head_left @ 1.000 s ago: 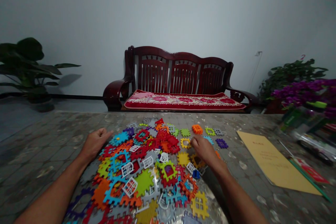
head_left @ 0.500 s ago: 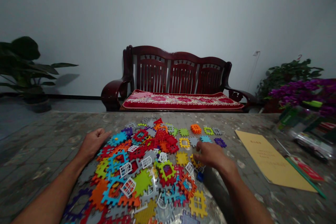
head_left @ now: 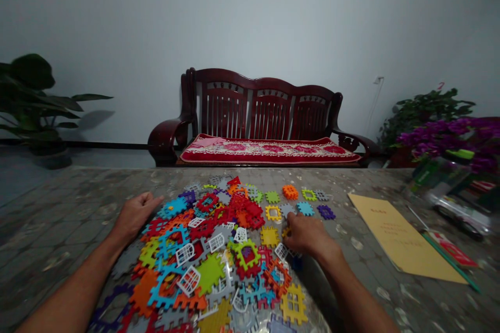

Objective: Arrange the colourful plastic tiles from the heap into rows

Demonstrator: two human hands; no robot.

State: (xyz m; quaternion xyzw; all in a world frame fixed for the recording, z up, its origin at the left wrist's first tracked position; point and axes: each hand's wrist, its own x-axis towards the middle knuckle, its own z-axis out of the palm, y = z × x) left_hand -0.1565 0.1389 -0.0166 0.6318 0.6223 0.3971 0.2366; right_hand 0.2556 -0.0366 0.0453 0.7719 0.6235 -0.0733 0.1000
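Crowding could make the right hand [head_left: 307, 234], its grip hidden, bump the yellow toothed plastic square [head_left: 269, 237], the left hand [head_left: 135, 213] curled closed.

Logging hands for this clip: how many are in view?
2. The left hand is beside the left edge of the pile of pieces; the right hand is right of the solid yellow piece. No other hands show.

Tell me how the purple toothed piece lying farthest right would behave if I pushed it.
The purple toothed piece looks like thin plastic, so it's probably stiff and light. Lying flat and apart from the pile, it should slide rather than roll or tip.
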